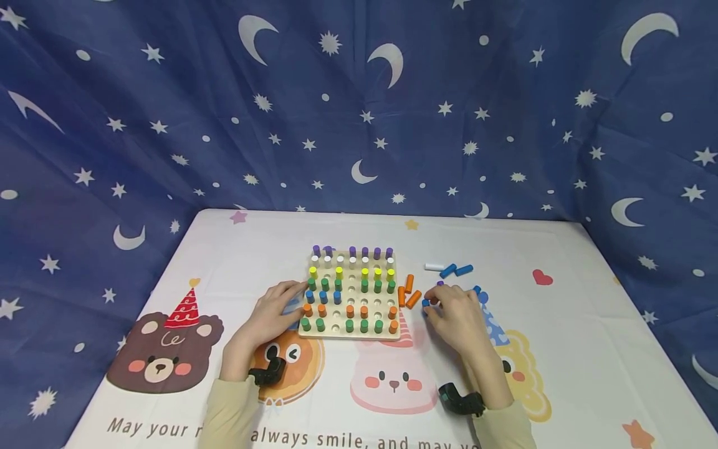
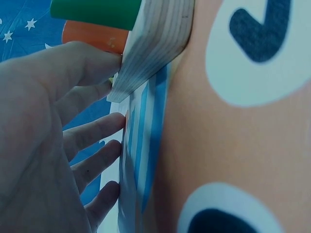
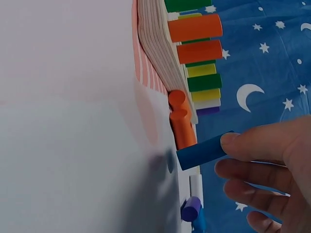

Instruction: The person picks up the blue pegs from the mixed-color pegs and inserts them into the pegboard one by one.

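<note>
A wooden pegboard lies on the table with rows of coloured pegs standing in it: purple, white, yellow, green, blue and orange. Several holes in it are bare. At its left side is my left hand, its thumb and forefinger touching the board's edge, the other fingers spread in the left wrist view. To the right of the board, my right hand pinches a blue peg between thumb and fingertips, held above the tablecloth and tilted. Orange pegs lie loose between the board and this hand.
Behind the right hand lie a white peg, loose blue pegs and a purple peg. The white tablecloth carries printed cartoon animals and lettering. A dark blue curtain with moons and stars hangs behind the table.
</note>
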